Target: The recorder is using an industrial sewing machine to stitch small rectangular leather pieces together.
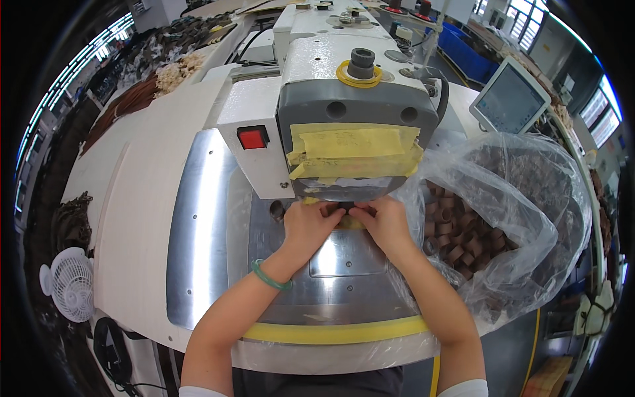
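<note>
Both my hands meet under the front of a white and grey industrial sewing machine (254, 172). My left hand (307, 223) is closed, thumb and fingertips pinched together close to a small dark piece. My right hand (383, 221) is pinched in the same way on the other side of it. Whatever the fingertips hold is mostly hidden and too small to name. A brown ring-shaped band (276, 210) lies just left of my left hand. To the right of my right hand, many similar brown bands (463, 235) fill an open clear plastic bag (542, 238).
A metal plate (350, 258) covers the work surface, with a yellow strip (337, 332) along its front edge. A tilted screen (510, 99) stands at the back right. A white fan (71, 284) is at the left, and a fabric pile (162, 56) lies at the back left.
</note>
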The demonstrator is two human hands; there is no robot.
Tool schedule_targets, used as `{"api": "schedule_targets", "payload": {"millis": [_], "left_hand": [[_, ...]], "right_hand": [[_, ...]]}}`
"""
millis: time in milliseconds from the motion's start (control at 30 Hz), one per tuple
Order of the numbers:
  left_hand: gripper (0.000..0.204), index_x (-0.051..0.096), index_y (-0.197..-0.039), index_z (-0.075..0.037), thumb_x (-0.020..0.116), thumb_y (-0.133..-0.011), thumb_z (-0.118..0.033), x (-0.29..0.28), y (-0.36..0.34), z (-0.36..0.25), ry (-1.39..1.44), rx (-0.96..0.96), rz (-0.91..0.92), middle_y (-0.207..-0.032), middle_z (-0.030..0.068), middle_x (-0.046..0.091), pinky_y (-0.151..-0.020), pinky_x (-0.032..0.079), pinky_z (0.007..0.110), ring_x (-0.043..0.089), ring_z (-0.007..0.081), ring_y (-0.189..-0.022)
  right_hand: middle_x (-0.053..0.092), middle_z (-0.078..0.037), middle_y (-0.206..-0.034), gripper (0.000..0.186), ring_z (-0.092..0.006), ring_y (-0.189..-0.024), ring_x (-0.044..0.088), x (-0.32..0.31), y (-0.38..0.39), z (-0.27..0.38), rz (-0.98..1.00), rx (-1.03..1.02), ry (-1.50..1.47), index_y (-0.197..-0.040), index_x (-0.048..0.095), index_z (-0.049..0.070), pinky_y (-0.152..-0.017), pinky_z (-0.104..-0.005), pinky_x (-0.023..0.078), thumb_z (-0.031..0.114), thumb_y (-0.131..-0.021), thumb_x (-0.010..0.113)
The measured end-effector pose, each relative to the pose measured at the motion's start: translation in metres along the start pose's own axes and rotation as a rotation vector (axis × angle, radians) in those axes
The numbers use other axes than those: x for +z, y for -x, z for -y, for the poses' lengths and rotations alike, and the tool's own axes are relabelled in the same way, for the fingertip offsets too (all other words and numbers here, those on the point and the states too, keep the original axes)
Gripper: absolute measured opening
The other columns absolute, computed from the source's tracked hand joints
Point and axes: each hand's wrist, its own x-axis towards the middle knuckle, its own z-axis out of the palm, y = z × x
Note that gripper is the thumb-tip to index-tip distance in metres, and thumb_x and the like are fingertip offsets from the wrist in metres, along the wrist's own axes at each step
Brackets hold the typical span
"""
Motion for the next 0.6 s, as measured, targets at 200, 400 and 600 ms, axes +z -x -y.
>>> {"api": "schedule_targets", "payload": {"millis": [200, 400, 600], "left_hand": [[0.022, 0.069, -0.083, -0.008, 0.065, -0.071, -0.027, 0.0016, -0.0008, 0.0039, -0.053, 0.054, -0.01, -0.063, 0.0072, 0.063, -0.057, 0.047, 0.028, 0.061, 0.0209, -0.059], [0.019, 0.069, -0.078, -0.01, 0.064, -0.071, -0.027, 0.0023, -0.001, 0.0016, -0.025, 0.087, -0.033, -0.065, 0.0107, 0.061, -0.057, 0.047, 0.035, 0.06, 0.0288, -0.062], [0.019, 0.069, -0.078, -0.01, 0.063, -0.072, -0.027, -0.001, 0.0004, 0.0029, -0.065, 0.092, -0.034, -0.066, 0.0106, 0.062, -0.057, 0.046, 0.035, 0.06, 0.0287, -0.063]], "right_hand": [[0.058, -0.013, -0.074, 0.012, -0.0303, -0.066, 0.059, -0.0027, -0.0036, -0.0074, 0.04, -0.052, -0.035, -0.077, 0.065, 0.002, -0.06, -0.0356, 0.046, 0.01, -0.068, 0.067], [0.059, -0.014, -0.075, 0.012, -0.0309, -0.067, 0.059, -0.0061, -0.0027, -0.003, 0.05, -0.023, -0.023, -0.079, 0.065, 0.002, -0.06, -0.0358, 0.046, 0.009, -0.069, 0.066], [0.059, -0.014, -0.074, 0.013, -0.0309, -0.066, 0.059, -0.002, -0.0028, -0.0008, 0.033, -0.039, -0.04, -0.079, 0.065, 0.003, -0.06, -0.0363, 0.046, 0.01, -0.069, 0.066]]}}
